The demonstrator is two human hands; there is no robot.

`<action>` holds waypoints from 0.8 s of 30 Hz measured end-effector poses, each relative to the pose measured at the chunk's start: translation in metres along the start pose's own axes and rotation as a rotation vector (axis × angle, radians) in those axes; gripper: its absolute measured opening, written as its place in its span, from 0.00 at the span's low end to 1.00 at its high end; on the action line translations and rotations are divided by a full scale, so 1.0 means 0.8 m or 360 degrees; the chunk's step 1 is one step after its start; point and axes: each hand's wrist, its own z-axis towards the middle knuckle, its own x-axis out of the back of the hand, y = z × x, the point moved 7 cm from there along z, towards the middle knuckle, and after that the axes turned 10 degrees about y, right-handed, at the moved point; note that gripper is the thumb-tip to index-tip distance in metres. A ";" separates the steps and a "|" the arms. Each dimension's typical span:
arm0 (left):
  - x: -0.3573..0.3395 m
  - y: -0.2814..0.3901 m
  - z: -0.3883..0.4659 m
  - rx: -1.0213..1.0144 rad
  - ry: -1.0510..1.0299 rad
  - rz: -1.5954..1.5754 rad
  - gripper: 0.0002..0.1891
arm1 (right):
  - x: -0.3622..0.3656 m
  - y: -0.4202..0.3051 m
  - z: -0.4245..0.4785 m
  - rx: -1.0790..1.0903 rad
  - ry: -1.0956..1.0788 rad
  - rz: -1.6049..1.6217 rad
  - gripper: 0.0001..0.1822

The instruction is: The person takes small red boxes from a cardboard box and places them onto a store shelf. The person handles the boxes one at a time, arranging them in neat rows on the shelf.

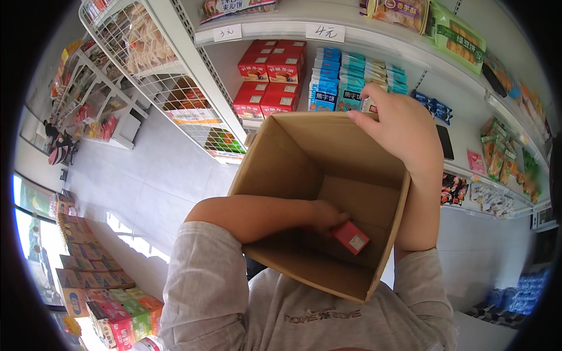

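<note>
A deep, open cardboard box (362, 197) tilts in front of my chest, its mouth turned up towards me. My left hand (329, 216) reaches down inside it and holds a small red carton (350, 237) with a pale label on one face. Part of that carton is hidden by the fingers. At the far rim of the cardboard box, my right hand (397, 120) grips the edge with the thumb near the rim; some of its fingers are out of sight. Just beyond stand stacked red snack cartons (281, 98) and upright blue biscuit packets (324, 94).
White shelving (272, 33) curves across the front, bearing packaged snacks (459, 39) and handwritten price tags (325, 32). A dark flat object (444, 141) lies on the lower shelf. Left stands a wire-sided rack (164, 83). Stacked cartons (123, 313) fill the lower left.
</note>
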 end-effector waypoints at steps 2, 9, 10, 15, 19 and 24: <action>-0.006 -0.008 0.001 0.0078 0.0060 -0.0149 0.52 | -0.005 -0.003 0.003 0.0000 -0.0010 -0.0003 0.24; -0.037 -0.014 -0.014 0.0244 0.0973 -0.0498 0.50 | -0.015 -0.034 0.012 0.0112 0.0009 0.0023 0.24; -0.034 -0.009 -0.017 0.0205 0.0995 -0.0393 0.50 | -0.017 -0.035 0.012 0.0131 0.0027 0.0031 0.23; -0.020 -0.002 -0.032 0.0094 0.1080 -0.0139 0.46 | -0.016 -0.045 0.014 0.0168 0.0033 -0.0016 0.23; -0.012 -0.012 -0.019 0.0173 0.0879 0.0045 0.42 | -0.018 -0.043 0.015 0.0169 0.0052 0.0011 0.24; 0.003 -0.013 -0.013 0.0479 0.0587 0.0257 0.43 | -0.017 -0.034 0.012 0.0102 0.0007 0.0029 0.24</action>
